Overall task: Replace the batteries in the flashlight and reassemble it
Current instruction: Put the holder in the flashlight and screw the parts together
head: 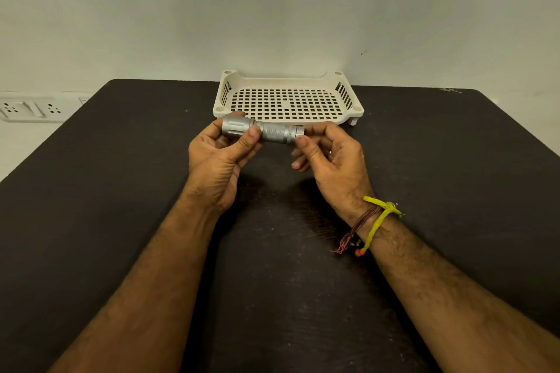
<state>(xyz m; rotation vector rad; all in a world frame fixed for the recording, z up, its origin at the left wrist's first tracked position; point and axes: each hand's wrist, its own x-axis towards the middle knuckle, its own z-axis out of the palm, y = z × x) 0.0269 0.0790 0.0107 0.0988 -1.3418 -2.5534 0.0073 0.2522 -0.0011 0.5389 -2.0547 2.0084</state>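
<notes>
A short silver flashlight [274,131] lies level in the air above the dark table, its wide head to the left and its tail to the right. My left hand [216,157] grips the head and the front of the knurled body between thumb and fingers. My right hand [328,157] pinches the tail cap end with thumb and forefinger. No batteries are visible.
A cream perforated plastic tray [348,94] with nothing in it stands just behind the flashlight at the table's far edge, against the wall. The dark table [121,175] spreads to both sides. A wall socket strip [27,107] sits at far left.
</notes>
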